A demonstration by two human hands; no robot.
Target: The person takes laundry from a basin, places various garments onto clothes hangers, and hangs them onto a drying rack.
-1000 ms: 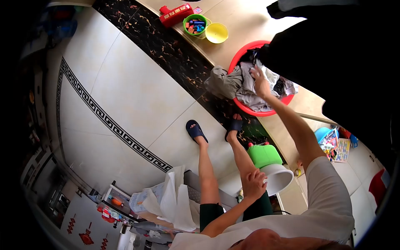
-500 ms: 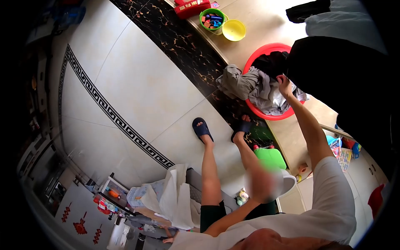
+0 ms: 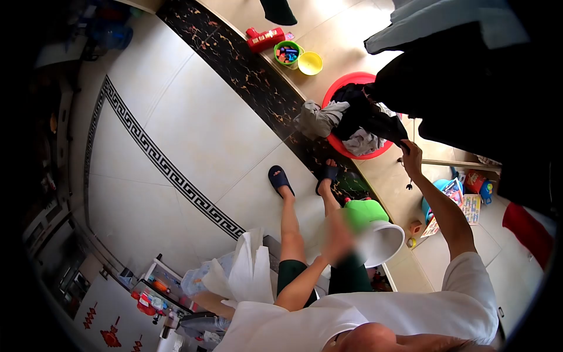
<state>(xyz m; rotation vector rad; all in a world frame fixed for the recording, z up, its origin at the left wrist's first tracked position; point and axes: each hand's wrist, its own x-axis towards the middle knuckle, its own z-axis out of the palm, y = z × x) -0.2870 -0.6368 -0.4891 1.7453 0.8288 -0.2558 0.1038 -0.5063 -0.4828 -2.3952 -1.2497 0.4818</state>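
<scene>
My right hand (image 3: 412, 157) is closed on the edge of a black garment (image 3: 372, 117), which stretches back into a round red basin (image 3: 335, 87). A thin dark cord dangles below that hand. Crumpled grey clothes (image 3: 319, 119) hang over the basin's left rim, and more grey and white cloth (image 3: 363, 142) lies inside. My left hand (image 3: 339, 237) is near my knee, blurred, so its fingers cannot be made out.
Black clothes (image 3: 451, 94) hang at the upper right, close to the basin. A green bucket of blocks (image 3: 287, 53) and a yellow bowl (image 3: 310, 63) are beyond it. Near my knee stand a green-topped item (image 3: 366, 212) and a white tub (image 3: 384, 243). Toys (image 3: 451, 196) lie right.
My right hand has moved from the grey clothes in the basin to beyond its near rim. The black garment is now drawn out across the grey clothes. The whole view has shifted slightly.
</scene>
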